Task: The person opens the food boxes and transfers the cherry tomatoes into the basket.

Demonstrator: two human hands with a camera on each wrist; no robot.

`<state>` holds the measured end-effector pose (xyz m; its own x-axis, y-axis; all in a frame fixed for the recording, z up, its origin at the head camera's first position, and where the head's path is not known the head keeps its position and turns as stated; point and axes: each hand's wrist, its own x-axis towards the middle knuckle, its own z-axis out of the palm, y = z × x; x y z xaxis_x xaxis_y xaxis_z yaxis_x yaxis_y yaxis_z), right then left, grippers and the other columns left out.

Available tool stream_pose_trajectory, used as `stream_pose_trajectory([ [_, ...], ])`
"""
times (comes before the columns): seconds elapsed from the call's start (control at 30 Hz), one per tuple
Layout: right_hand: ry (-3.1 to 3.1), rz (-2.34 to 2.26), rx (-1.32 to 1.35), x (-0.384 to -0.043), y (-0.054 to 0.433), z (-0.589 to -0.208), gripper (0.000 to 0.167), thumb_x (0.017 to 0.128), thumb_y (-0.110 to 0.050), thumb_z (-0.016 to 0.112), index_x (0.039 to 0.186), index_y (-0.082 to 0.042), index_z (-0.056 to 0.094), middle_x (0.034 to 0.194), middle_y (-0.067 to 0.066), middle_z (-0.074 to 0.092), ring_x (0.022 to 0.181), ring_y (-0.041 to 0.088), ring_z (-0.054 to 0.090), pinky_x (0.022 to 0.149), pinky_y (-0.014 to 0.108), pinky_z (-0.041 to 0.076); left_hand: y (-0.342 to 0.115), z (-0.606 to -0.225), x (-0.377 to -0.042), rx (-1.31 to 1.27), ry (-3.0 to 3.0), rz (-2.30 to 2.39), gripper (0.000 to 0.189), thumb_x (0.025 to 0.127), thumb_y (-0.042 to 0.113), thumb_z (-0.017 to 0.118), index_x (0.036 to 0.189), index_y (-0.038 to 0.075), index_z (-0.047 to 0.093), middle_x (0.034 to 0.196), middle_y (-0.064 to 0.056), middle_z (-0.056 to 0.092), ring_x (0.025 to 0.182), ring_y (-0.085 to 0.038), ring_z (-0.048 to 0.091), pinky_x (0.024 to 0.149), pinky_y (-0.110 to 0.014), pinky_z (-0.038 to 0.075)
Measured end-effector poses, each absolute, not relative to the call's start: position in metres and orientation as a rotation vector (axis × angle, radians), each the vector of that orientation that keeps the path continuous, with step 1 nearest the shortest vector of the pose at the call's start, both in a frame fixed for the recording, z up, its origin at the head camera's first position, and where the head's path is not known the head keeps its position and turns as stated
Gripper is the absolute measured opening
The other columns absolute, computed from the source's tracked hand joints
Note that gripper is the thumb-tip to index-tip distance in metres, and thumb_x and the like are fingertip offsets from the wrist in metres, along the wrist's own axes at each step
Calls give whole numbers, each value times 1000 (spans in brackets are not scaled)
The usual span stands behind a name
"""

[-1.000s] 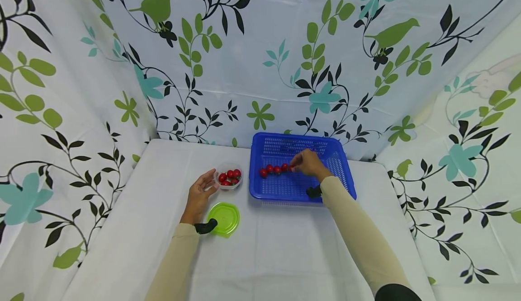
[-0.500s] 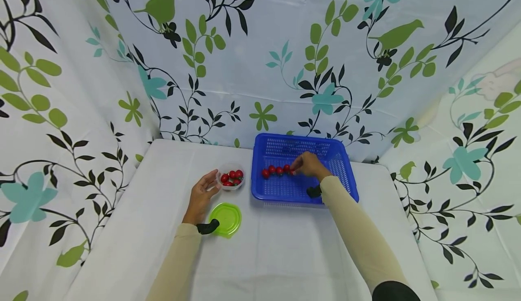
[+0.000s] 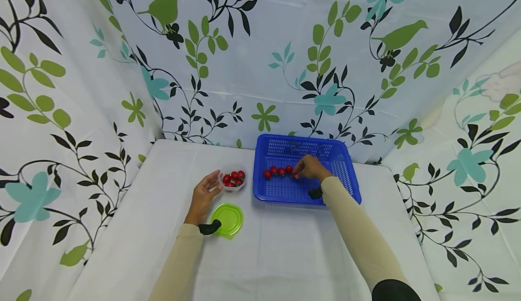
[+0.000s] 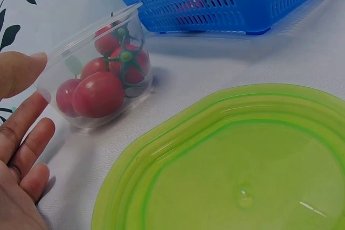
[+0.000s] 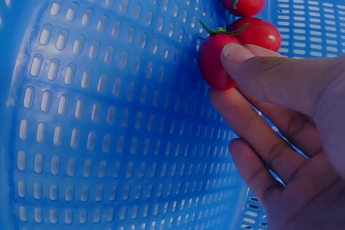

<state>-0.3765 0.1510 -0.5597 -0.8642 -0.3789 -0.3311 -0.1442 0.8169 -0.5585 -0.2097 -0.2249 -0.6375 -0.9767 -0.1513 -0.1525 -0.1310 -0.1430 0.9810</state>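
My right hand (image 3: 311, 167) reaches into the blue perforated basket (image 3: 281, 193). Its thumb and fingers pinch a red cherry tomato (image 5: 211, 64) with a green calyx at the right end of a row of cherry tomatoes (image 3: 274, 171). On the left, my left hand (image 3: 201, 198) holds the near side of a small clear plastic container (image 4: 141, 28) by its rim, thumb and a fingertip against it. Several red cherry tomatoes (image 4: 99, 95) lie inside that container. A light green lid (image 3: 228, 222) lies flat on the table, close to the left wrist.
A white cloth covers the table (image 3: 293, 251). Behind it and at both sides hangs a leaf-and-bird printed curtain (image 3: 240, 57). The basket's raised walls stand around the right hand, and the container is just left of the basket.
The head view has drifted slightly, moving everything a little to the right. My right hand has come slightly nearer with its tomato, while the left hand stays at the container.
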Motion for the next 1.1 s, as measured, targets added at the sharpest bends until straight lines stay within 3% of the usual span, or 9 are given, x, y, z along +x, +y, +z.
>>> stream_pose_trajectory([
  [0.53,2596,-777,-329,-378,154,-563,16,89,-2,81,104,-7,82,107,11,80,104,28,73,98,47,60,-224,-638,-210,328,-2059,-2335,60,102,10,71,158,20,51,166,-6,48,149,-30,43,97,-7,47],
  [0.8,2700,-855,-459,-375,150,-546,18,93,-4,78,111,-1,81,111,14,81,106,32,75,97,48,61,-225,-640,-210,311,-2056,-2331,60,102,11,71,158,18,50,165,-7,48,149,-30,43,97,-6,48],
  [1.1,2730,-925,-512,-364,129,-522,19,94,-9,80,113,-6,81,115,11,79,110,30,73,100,48,60,-224,-638,-209,306,-2058,-2330,60,103,10,70,159,17,50,166,-6,48,149,-30,44,97,-5,48],
])
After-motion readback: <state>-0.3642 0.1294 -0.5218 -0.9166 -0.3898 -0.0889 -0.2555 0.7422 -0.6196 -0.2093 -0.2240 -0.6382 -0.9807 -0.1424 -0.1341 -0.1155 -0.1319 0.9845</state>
